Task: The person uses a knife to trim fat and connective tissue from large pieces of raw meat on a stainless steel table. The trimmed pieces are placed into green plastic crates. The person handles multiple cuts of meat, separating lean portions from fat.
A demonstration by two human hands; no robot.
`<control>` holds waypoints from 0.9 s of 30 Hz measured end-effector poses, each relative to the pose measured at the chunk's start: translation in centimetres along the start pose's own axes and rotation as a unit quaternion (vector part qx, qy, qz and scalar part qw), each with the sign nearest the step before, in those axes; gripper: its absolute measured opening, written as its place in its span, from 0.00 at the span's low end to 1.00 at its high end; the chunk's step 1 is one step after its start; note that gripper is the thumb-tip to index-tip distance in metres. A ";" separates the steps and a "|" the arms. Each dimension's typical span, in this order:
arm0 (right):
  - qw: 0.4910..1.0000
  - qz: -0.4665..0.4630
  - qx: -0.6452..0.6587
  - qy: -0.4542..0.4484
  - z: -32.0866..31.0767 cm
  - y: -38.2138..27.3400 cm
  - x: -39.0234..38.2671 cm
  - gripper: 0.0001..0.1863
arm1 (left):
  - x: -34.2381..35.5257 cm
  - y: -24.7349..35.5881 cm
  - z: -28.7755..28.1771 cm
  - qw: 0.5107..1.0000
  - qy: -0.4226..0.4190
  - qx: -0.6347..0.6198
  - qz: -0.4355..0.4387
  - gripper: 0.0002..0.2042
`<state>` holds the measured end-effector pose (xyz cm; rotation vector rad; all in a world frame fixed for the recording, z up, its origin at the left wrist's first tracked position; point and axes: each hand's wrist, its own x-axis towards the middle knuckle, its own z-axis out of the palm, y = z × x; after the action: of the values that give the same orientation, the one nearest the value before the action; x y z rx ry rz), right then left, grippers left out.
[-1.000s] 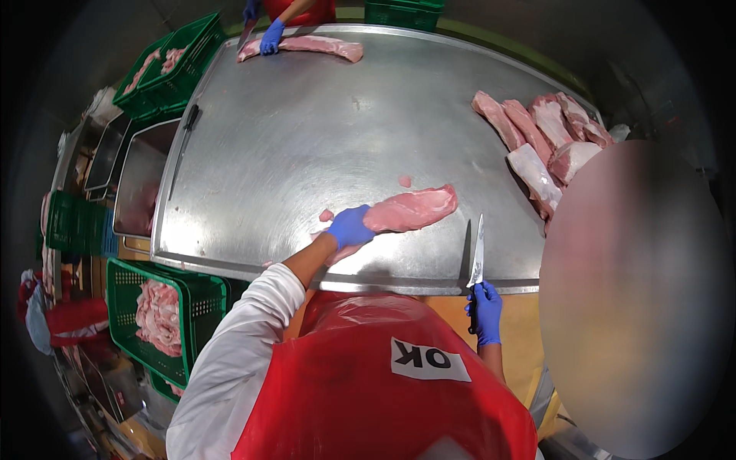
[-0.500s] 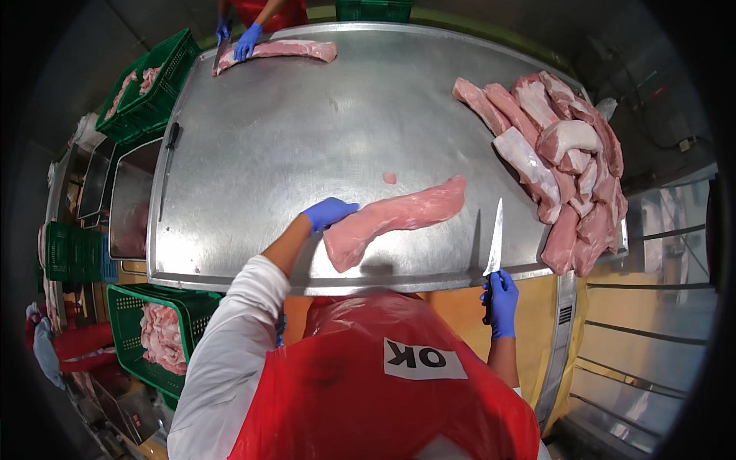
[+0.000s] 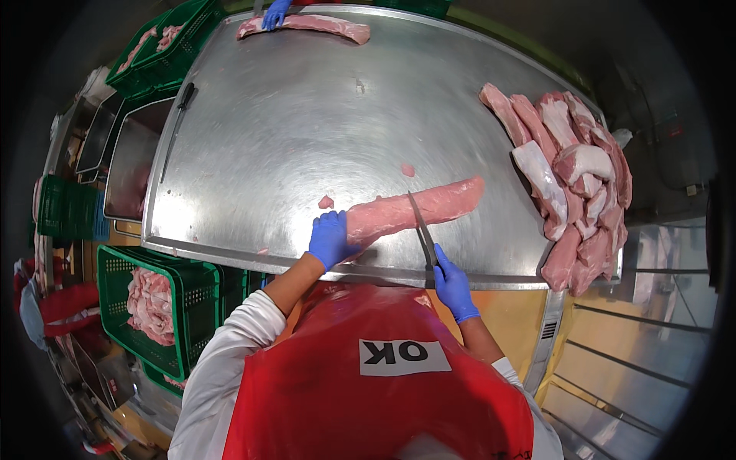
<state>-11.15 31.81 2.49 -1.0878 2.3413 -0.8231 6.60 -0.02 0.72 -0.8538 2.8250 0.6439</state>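
On the steel table (image 3: 307, 123) lies a long pale-pink strip of meat (image 3: 437, 199), slightly diagonal in front of me. My left hand (image 3: 330, 238), in a blue glove, has its fingers closed on the strip's left end. My right hand (image 3: 452, 282), also gloved, grips a knife (image 3: 425, 241) by its handle; the blade points up and left across the strip's middle, whether cutting or resting I cannot tell. Small scraps lie beyond it, one (image 3: 408, 169) above the strip and another (image 3: 326, 202) above my left hand.
A large pile of meat (image 3: 567, 161) covers the table's right end. A co-worker's gloved hand (image 3: 274, 15) rests on another strip (image 3: 322, 27) at the far edge. A loose knife (image 3: 182, 107) lies at the left. Green crates (image 3: 176, 314) of meat and steel bins (image 3: 134, 161) stand left.
My right hand has brought the knife leftward and up from the near edge onto the meat. The strip has shifted and lies straighter, with my left hand lower on its end.
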 end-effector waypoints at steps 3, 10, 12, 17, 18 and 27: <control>0.998 -0.001 -0.058 -0.015 0.5 0.8 0.7 0.36 | 1.3 0.6 1.9 0.989 0.111 0.007 0.097 0.49; 0.996 -0.016 -0.084 -0.019 3.8 0.6 7.6 0.35 | 7.2 4.8 3.2 0.998 -0.008 0.008 0.069 0.47; 0.996 -0.028 -0.082 0.006 5.5 0.6 11.0 0.35 | 8.3 6.4 2.8 0.997 -0.052 0.036 0.039 0.42; 0.987 -0.030 -0.156 -0.021 5.3 0.2 12.9 0.35 | 10.2 7.3 3.5 0.998 -0.016 0.023 -0.051 0.28; 0.984 -0.028 -0.171 -0.040 4.9 0.1 12.0 0.35 | 10.5 7.3 2.9 0.997 -0.034 0.006 -0.071 0.27; 0.997 -0.035 -0.052 -0.053 3.7 3.1 6.3 0.36 | 8.6 8.2 3.1 0.999 0.028 -0.024 0.020 0.21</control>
<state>-14.37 27.24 -3.11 -1.2319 2.2913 -0.6562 -5.08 3.16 -1.11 -0.8365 2.8941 0.7064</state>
